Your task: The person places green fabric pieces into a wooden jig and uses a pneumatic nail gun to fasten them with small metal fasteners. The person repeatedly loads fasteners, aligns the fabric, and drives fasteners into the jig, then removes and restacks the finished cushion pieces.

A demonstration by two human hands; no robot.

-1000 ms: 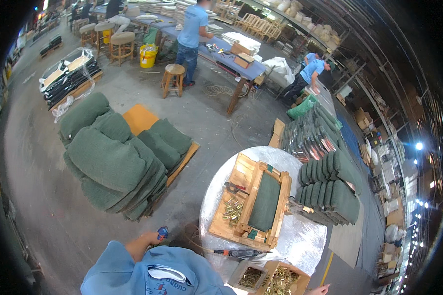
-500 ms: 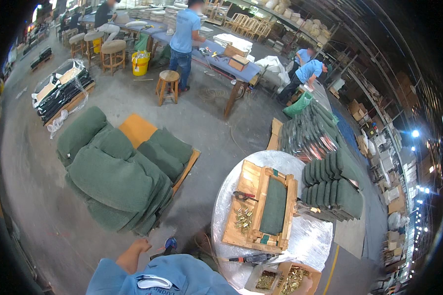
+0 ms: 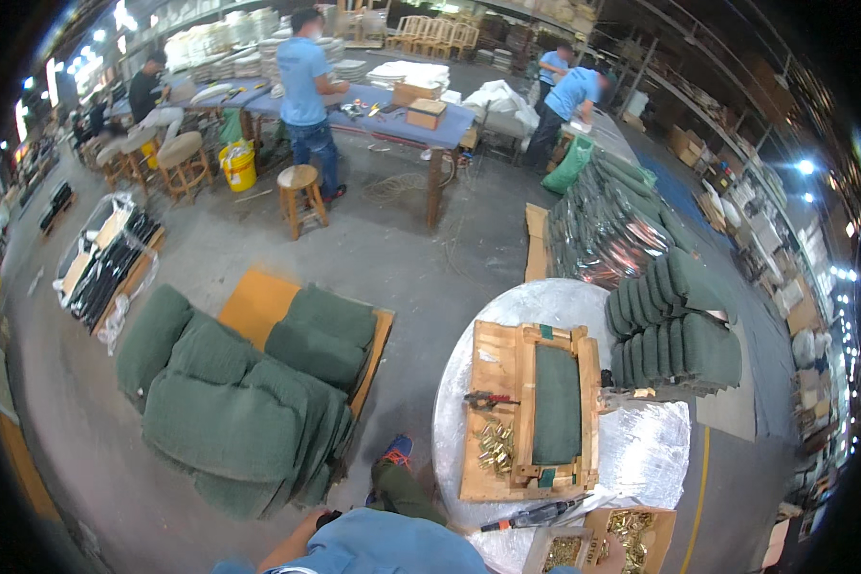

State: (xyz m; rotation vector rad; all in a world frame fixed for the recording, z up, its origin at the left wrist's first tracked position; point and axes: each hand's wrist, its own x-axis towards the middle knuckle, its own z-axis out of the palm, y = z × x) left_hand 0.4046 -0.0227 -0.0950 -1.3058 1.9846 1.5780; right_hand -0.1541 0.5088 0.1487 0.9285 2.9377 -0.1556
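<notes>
And here's the right hand down at the cardboard box, right at the brass fittings; whether its fingers are spread or pinching one, I can't tell. The left hand, partly hidden by the blue shirt, is beside a dark thing (grip unreadable there, too). Box and plastic tub sit side by side at the near side of the silvery table, the power tool just beyond. Good technique, I'd judge: fingertips in lightly, a few pieces at a time, wrist off that cardboard edge.
</notes>
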